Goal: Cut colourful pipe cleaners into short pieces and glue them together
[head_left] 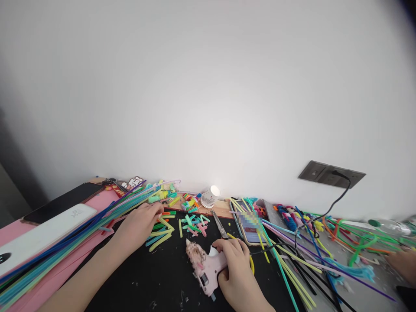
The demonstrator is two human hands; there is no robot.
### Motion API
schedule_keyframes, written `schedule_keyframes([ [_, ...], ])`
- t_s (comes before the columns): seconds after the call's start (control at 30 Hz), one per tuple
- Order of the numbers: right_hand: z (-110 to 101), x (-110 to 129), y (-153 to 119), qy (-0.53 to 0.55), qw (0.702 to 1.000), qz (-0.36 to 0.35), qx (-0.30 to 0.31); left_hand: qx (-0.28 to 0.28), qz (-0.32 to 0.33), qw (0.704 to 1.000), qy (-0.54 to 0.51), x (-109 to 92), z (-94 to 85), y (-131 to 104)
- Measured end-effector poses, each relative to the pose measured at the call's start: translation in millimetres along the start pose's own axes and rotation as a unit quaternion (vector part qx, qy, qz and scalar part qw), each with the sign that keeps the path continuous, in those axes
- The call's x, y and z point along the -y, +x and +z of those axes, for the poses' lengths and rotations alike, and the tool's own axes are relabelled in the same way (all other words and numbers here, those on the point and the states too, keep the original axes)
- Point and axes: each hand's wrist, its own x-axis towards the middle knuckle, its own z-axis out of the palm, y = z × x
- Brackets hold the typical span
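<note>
My left hand point(144, 223) is at the back left of the black mat point(130, 286), fingers bent together over cut pipe cleaner pieces point(161, 237) in green, yellow and orange. Whatever sits between its fingertips is hidden. My right hand point(235, 268) is closed around the handle of a pale pink glue gun point(208, 268), which has a stained front and its nozzle pointing to the back left. Just beyond the gun lies a small heap of short teal, green and pink pieces point(195, 224). Scissors point(220, 224) lie behind my right hand.
A paper cup point(210, 196) stands near the wall. A phone point(250, 225) lies under long pipe cleaners point(286, 264). At left are a bundle of pipe cleaners point(81, 238), a white box point(48, 238) and a black phone-like slab point(63, 201). A black cord point(338, 201) runs to the outlet; another person's hand point(403, 264) is far right.
</note>
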Motion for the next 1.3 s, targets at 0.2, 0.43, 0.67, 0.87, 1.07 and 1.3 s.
schedule_keyframes([
  [0.2, -0.1, 0.8, 0.5, 0.003, 1.0, 0.013, -0.015, -0.029, -0.017, 0.993, -0.113, -13.2, 0.8, -1.9],
  [0.43, 6.0, -8.3, -0.8, 0.015, 0.999, 0.016, -0.046, -0.127, -0.063, 0.973, -0.181, -23.7, 2.7, -7.0],
  [0.67, 9.3, -14.0, -3.8, 0.023, 0.997, 0.03, -0.068, -0.199, -0.119, 0.922, -0.309, -25.1, -0.5, -6.9],
  [0.87, 6.6, -19.2, -3.4, 0.002, 0.997, -0.005, -0.079, -0.1, -0.116, 0.869, -0.471, -37.8, 3.0, -6.2],
  [1.07, 1.6, -17.3, -2.5, 0.019, 0.989, -0.005, -0.144, 0.028, -0.103, 0.855, -0.507, -46.2, 22.1, -10.0],
  [1.3, 0.9, -14.2, -3.2, 0.047, 0.983, 0.026, -0.177, 0.06, -0.085, 0.901, -0.422, -47.3, 26.8, -9.4],
])
